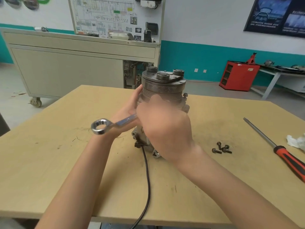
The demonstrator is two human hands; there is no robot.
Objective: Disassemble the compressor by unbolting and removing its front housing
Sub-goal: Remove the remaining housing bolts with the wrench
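The compressor (163, 86) stands upright on the wooden table (66, 162), its grooved pulley and clutch plate on top. My left hand (130, 104) holds the pulley's left side. My right hand (163, 128), blurred, grips a silver ring wrench (105, 126) in front of the compressor body; the wrench's ring end sticks out to the left and its other end is hidden under my hand. One bolt (185, 95) sticks up at the housing's right edge. Several removed bolts (222, 148) lie on the table to the right.
A long screwdriver (280, 152) with a red and black handle lies at the right, beside a crumpled white rag (295, 141). A dark cable (146, 179) runs from the compressor toward the table's near edge. Behind stand a grey cabinet (74, 63) and a red cabinet (237, 76).
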